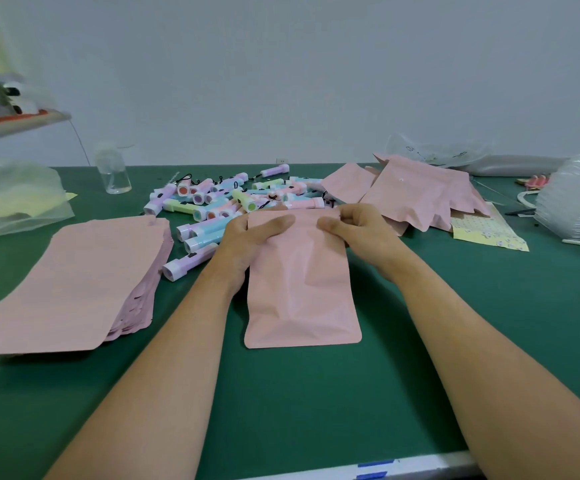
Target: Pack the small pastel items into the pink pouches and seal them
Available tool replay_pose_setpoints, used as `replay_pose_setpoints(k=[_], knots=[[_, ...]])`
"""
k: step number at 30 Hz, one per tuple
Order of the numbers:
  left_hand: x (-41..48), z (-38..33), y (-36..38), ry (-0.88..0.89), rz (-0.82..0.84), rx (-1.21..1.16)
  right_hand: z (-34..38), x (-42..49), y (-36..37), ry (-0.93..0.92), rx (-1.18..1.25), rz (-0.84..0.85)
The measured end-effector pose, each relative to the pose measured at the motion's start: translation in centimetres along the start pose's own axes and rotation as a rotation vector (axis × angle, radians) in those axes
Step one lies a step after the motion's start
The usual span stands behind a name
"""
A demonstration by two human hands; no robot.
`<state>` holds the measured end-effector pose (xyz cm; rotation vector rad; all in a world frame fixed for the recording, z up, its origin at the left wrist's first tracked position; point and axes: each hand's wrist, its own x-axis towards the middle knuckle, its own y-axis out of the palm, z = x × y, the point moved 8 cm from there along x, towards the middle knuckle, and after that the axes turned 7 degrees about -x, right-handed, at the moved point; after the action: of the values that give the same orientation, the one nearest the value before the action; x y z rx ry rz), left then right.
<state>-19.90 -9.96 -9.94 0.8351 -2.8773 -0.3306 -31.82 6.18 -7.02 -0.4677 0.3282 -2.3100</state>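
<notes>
Centre of frame: one pouch [302,289] lies lengthwise on the table [281,393], its top edge toward the far side. The left hand [247,244] and right hand [361,233] grip that top edge, one at each corner.

Left of centre: a stack of pouches [74,271] lies flat on the table.

Behind the gripped pouch: a pile of small items [226,199], reaching to the stack's right side.

Upper right: a heap of pouches [416,195], overlapping, with a sheet [486,230] just before it and a wrapped bundle [579,199] at the frame edge.

Upper left: a bottle [113,174] stands behind the stack, with a plastic bag [11,199] to its left.
</notes>
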Motion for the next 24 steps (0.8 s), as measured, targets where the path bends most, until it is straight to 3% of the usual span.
replay_pose_setpoints(k=[9, 24], knots=[[0.3, 0.2, 0.2, 0.001, 0.026, 0.021, 0.6, -0.4, 0.0, -0.038, 0.099, -0.004], [0.6, 0.3, 0.7, 0.013, 0.066, 0.11, -0.5, -0.1, 0.0, 0.048, 0.016, -0.05]])
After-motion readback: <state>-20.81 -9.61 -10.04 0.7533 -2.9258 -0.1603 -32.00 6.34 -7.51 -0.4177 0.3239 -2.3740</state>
